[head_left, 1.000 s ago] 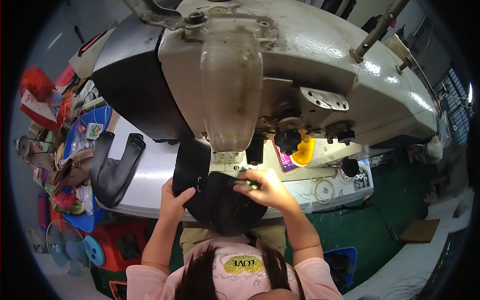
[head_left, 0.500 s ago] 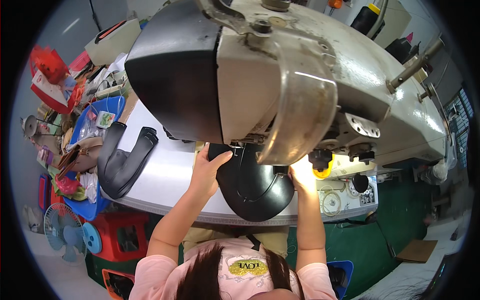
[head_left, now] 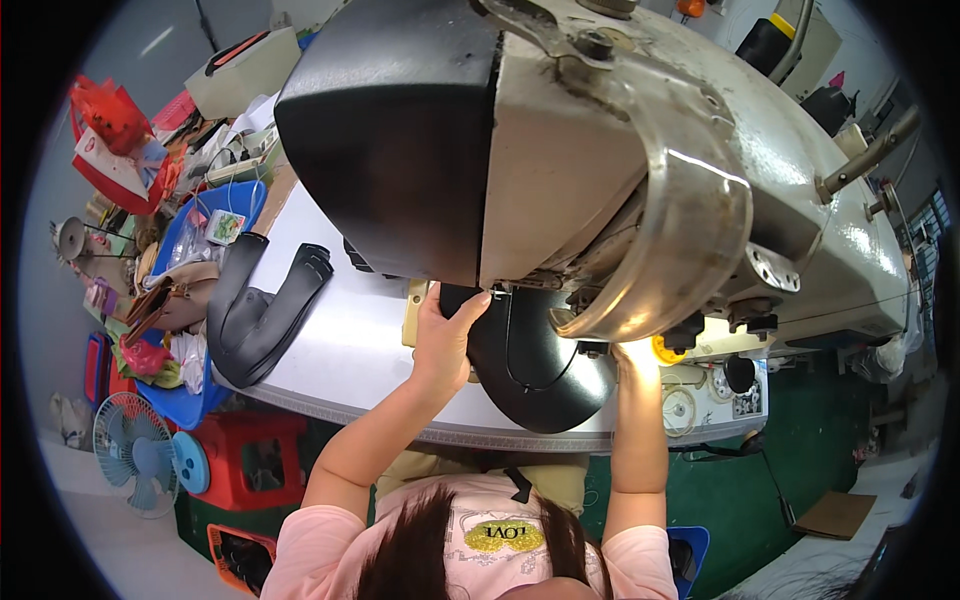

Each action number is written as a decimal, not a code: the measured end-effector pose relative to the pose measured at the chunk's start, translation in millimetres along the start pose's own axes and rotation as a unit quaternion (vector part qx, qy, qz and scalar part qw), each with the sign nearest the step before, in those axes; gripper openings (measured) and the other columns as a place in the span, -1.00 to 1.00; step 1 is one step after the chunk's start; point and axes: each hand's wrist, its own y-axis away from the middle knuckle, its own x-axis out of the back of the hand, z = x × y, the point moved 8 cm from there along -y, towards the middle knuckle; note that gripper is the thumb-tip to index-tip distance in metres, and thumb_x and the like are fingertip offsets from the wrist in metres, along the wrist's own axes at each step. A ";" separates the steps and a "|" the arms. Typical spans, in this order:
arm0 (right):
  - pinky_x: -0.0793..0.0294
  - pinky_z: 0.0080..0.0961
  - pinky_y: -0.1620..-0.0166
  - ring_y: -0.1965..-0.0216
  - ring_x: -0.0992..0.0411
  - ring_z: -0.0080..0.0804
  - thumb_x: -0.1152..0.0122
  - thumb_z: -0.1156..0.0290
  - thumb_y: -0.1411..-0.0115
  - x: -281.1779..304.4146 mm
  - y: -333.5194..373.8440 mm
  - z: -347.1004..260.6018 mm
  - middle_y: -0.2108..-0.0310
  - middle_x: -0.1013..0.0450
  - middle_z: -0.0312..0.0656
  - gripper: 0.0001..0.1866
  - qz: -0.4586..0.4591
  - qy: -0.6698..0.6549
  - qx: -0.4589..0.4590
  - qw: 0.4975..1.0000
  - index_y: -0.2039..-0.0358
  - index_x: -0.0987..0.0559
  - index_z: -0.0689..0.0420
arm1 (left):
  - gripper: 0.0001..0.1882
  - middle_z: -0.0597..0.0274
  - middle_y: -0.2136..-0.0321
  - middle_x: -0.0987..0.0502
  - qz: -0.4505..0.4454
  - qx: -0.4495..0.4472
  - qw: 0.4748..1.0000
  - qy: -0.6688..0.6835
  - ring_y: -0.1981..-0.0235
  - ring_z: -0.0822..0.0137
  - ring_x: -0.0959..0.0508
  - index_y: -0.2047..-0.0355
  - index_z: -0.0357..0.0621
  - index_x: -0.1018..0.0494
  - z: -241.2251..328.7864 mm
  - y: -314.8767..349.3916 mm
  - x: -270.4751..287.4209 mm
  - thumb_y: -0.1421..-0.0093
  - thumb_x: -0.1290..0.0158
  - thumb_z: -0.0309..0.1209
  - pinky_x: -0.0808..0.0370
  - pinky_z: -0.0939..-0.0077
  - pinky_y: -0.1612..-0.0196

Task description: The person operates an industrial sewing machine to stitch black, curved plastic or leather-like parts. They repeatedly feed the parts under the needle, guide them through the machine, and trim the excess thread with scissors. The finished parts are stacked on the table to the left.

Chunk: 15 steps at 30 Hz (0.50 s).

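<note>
A curved black piece that looks like leather lies under the head of a large sewing machine, its rounded end toward me. A thin dark thread trails across its top. My left hand grips the piece's left edge, thumb on top near the needle area and fingers underneath. At the right edge of the piece is my right hand, washed out by the machine's lamp. Its fingers are hidden behind the clear curved guard.
More folded black pieces lie on the white table at left. Beyond stands a cluttered blue basket. A fan and red stool stand lower left. Bobbins sit at the table's right end.
The whole view has shifted, so the machine appears further right and larger. Both hands stay at the edges of the black piece, which has turned slightly under the machine head.
</note>
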 end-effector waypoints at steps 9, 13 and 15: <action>-0.28 -0.45 0.05 0.14 -0.30 -0.36 -0.11 0.54 0.03 1.3 -0.6 -9.8 0.16 -0.30 -0.14 -0.52 0.016 0.067 0.035 0.997 0.06 -0.24 0.27 | -0.69 0.24 0.34 -0.43 -0.041 0.025 0.999 -0.008 0.34 0.47 -0.44 0.21 -0.23 -0.30 3.1 1.3 -6.1 0.01 -0.03 -0.60 -0.42 0.58 0.24; -0.29 -0.45 0.05 0.15 -0.31 -0.36 -0.11 0.57 0.03 -5.7 32.2 -55.6 0.17 -0.31 -0.14 -0.53 0.059 0.226 0.146 0.961 0.07 -0.25 0.31 | -0.77 0.30 0.38 -0.45 -0.071 0.065 0.993 -0.066 0.39 0.51 -0.45 0.28 -0.23 -0.35 -8.6 25.4 -1.8 -0.02 -0.06 -0.53 -0.42 0.61 0.29; -0.27 -0.46 0.03 0.13 -0.30 -0.37 -0.13 0.62 0.11 -16.7 41.6 -75.1 0.14 -0.28 -0.12 -0.43 0.065 0.255 0.167 0.950 0.03 -0.18 0.31 | -0.80 0.30 0.39 -0.46 -0.077 0.063 0.993 -0.070 0.39 0.53 -0.44 0.31 -0.23 -0.36 -15.5 33.0 4.1 -0.03 -0.06 -0.50 -0.41 0.63 0.31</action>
